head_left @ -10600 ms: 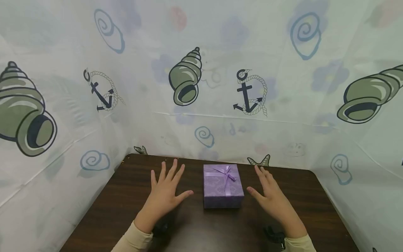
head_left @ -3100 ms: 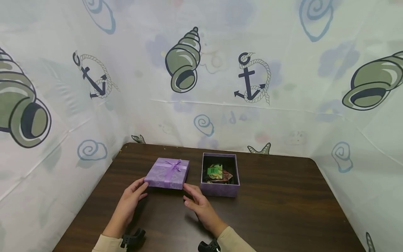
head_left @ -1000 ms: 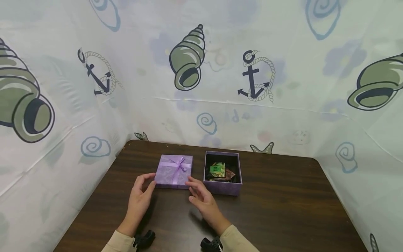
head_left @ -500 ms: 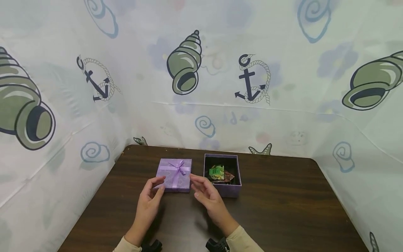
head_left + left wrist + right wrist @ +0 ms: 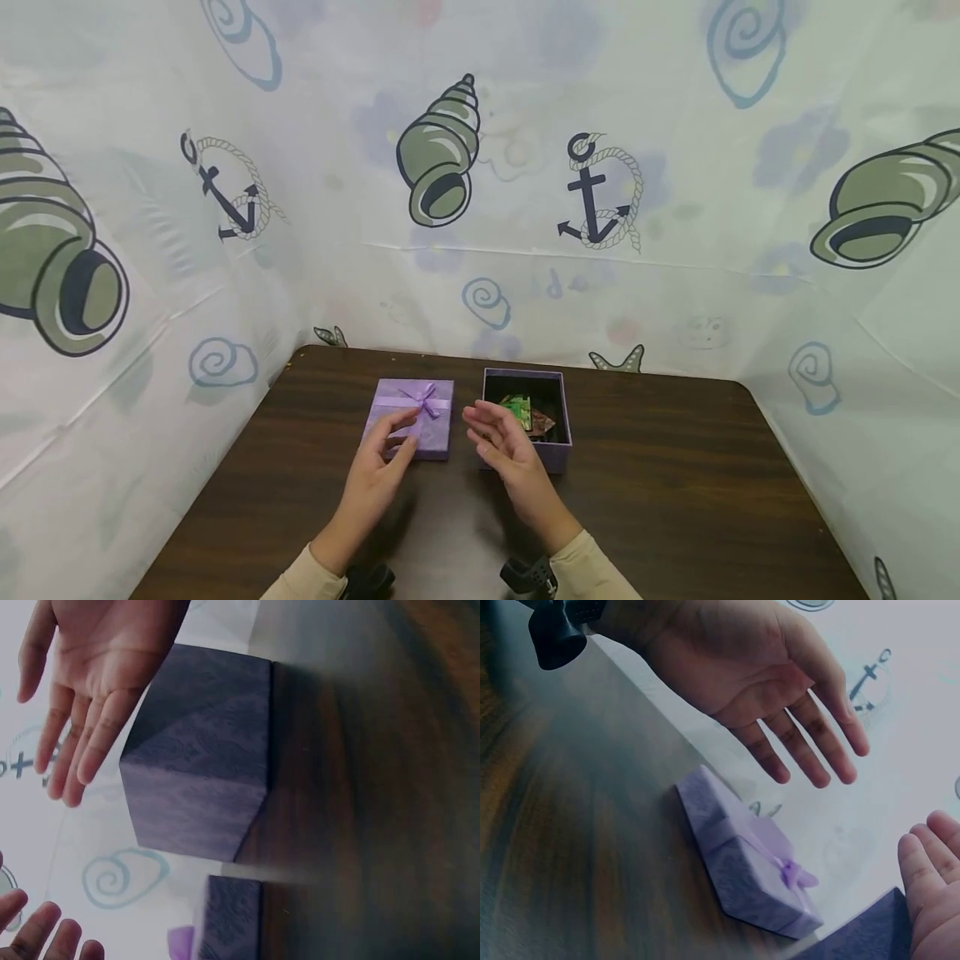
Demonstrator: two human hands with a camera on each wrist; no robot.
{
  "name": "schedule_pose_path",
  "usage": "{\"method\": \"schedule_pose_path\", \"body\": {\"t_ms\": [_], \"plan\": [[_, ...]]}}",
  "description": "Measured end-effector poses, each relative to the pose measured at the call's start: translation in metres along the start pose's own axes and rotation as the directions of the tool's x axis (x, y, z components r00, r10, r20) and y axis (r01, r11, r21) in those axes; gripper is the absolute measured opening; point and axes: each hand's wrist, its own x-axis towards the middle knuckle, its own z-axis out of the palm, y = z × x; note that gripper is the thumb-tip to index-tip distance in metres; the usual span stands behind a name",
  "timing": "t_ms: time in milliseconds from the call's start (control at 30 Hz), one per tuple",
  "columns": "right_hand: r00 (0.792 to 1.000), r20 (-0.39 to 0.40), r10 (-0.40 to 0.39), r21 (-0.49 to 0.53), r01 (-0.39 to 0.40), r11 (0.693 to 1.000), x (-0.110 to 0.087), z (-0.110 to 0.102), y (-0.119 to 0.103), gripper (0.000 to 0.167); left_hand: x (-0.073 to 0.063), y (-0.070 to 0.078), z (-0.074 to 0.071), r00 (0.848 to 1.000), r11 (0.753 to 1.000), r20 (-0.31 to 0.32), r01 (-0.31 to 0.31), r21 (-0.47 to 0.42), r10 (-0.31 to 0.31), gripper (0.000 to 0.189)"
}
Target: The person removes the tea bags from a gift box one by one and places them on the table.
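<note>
My left hand (image 5: 375,479) hovers over the near side of the purple gift box lid (image 5: 433,437), fingers relaxed and holding nothing. The lid lies flat, ribbon bow (image 5: 426,402) upward. My right hand (image 5: 525,479) is held just before the uncovered purple box (image 5: 553,457), partly covering it in the head view. Inside the box's dark interior are a green packet (image 5: 517,408) and a brownish-red packet (image 5: 542,422). In the left wrist view the right hand (image 5: 112,660) appears beside the box (image 5: 195,750). The right wrist view shows the left hand (image 5: 742,667) above the lid (image 5: 742,862).
The dark wooden table (image 5: 675,483) extends on both sides of the box and lid. A white curtain (image 5: 360,300) printed with shells and anchors encloses its back and sides. A black strap device (image 5: 528,575) sits on each wrist.
Earlier the box was covered; its lid then came to lie at the left, straightened between both hands. Since then both hands have left the lid's edges, the left moving rightward, the right toward the box.
</note>
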Motion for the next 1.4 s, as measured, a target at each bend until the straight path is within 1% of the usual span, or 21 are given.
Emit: {"method": "schedule_pose_path", "body": {"t_ms": [200,333,500,633,700,767,833,967,1000,1067,1133,1200,1300,1400], "plan": [[0.998,-0.060,0.020,0.006,-0.020,1.000,0.002,-0.008,-0.008,0.051,0.015,0.010,0.011,0.997,0.999,0.068,-0.029,0.023,0.028,0.047],[0.996,-0.093,0.020,0.011,-0.019,1.000,0.003,-0.013,-0.014,0.050,0.027,0.016,0.020,0.994,0.999,0.103,-0.035,0.011,0.034,0.053],[0.991,-0.134,0.026,-0.010,-0.028,1.000,0.003,-0.017,-0.016,0.049,0.036,0.019,0.031,0.992,1.000,0.129,0.013,-0.015,-0.011,0.058],[0.983,-0.179,0.036,0.000,-0.037,0.999,0.005,-0.020,-0.021,0.047,0.043,0.022,0.040,0.986,0.998,0.161,0.054,-0.025,-0.049,0.062],[0.980,-0.197,0.040,0.016,-0.038,0.999,0.006,-0.022,-0.023,0.048,0.047,0.023,0.045,0.982,0.997,0.176,0.077,-0.017,-0.073,0.064],[0.977,-0.210,0.045,0.025,-0.040,0.999,0.007,-0.024,-0.024,0.048,0.051,0.025,0.051,0.976,0.995,0.189,0.103,0.010,-0.103,0.068],[0.974,-0.220,0.056,0.033,-0.050,0.998,0.009,-0.027,-0.026,0.051,0.055,0.026,0.056,0.970,0.993,0.213,0.116,0.031,-0.120,0.072],[0.963,-0.245,0.113,0.039,-0.107,0.994,0.012,-0.035,-0.025,0.052,0.061,0.026,0.068,0.956,0.989,0.254,0.134,0.062,-0.145,0.081],[0.959,-0.254,0.129,0.037,-0.123,0.992,0.013,-0.037,-0.025,0.052,0.062,0.025,0.072,0.954,0.989,0.261,0.135,0.062,-0.147,0.083],[0.949,-0.276,0.154,0.049,-0.147,0.988,0.016,-0.042,-0.026,0.052,0.065,0.022,0.078,0.955,0.989,0.260,0.120,0.090,-0.140,0.085],[0.939,-0.294,0.176,0.068,-0.163,0.984,0.021,-0.047,-0.030,0.052,0.067,0.019,0.085,0.958,0.986,0.256,0.094,0.140,-0.127,0.088],[0.925,-0.320,0.205,0.084,-0.187,0.979,0.026,-0.052,-0.034,0.052,0.069,0.016,0.091,0.958,0.980,0.259,0.080,0.185,-0.127,0.093],[0.892,-0.351,0.285,0.105,-0.265,0.959,0.033,-0.061,-0.041,0.048,0.068,0.015,0.097,0.951,0.968,0.273,0.079,0.237,-0.145,0.101],[0.846,-0.360,0.392,0.095,-0.385,0.918,0.038,-0.068,-0.047,0.053,0.068,0.013,0.103,0.947,0.962,0.280,0.085,0.259,-0.158,0.107]]}}
